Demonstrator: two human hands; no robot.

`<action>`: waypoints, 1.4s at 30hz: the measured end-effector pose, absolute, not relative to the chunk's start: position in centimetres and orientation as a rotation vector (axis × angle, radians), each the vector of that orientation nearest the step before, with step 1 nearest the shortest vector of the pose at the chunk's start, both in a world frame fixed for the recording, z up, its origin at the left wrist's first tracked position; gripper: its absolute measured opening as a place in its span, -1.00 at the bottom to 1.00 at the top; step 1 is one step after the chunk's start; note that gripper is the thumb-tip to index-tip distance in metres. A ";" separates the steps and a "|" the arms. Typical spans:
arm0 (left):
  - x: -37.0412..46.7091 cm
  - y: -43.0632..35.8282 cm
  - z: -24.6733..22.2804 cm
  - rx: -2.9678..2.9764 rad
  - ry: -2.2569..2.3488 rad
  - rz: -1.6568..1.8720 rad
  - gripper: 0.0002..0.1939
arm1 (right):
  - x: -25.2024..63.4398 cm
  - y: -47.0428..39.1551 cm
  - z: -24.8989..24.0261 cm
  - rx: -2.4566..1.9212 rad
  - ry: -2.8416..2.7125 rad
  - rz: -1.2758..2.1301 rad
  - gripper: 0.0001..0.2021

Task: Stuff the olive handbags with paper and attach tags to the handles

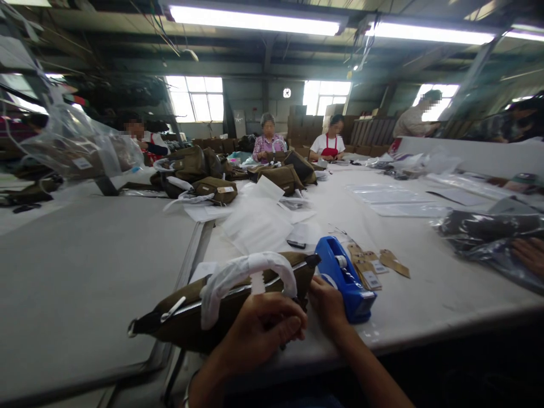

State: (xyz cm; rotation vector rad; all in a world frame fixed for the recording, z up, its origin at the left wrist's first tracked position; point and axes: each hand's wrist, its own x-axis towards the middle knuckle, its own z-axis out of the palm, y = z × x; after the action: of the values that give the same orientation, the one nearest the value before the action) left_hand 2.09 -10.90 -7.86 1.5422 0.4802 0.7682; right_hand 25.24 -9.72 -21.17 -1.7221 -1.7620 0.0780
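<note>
An olive-brown handbag (187,320) with a silver zipper lies at the table's near edge. White wrapping covers its raised handle (249,263). My left hand (263,326) is closed in front of the bag, below the handle, its thumb bent across the curled fingers; what they grip is hidden. At the bag's right end, my right hand (327,303) has its fingers curled against the fabric, their tips out of sight. Just beyond that hand stands a blue tape dispenser (340,272) with a roll in it.
Tan hang tags (369,266) lie right of the dispenser. White sheets (259,218) and several olive bags (212,190) are farther back. Another person's hand (529,255) touches a plastic-wrapped item (484,232) at right. Co-workers sit across the table. A grey board (85,283) covers the left.
</note>
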 end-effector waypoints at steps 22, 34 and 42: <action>3.7 -11.3 -8.6 1.799 0.688 0.692 -0.75 | 25.5 -17.3 -11.1 -1.104 -0.915 0.480 -0.85; 3.8 -12.0 -8.3 1.975 0.888 0.626 -0.81 | 22.5 -19.0 -11.2 -1.103 -1.746 0.045 -0.67; 2.5 -12.1 -9.3 1.903 1.021 0.785 -0.69 | 24.2 -16.9 -13.4 -1.296 -1.273 0.411 -0.88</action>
State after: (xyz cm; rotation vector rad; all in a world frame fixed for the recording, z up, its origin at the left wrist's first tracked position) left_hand 2.45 -12.05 -9.27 1.9027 1.0206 0.7850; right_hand 24.21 -16.94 -13.37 -1.2963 -1.2731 0.4110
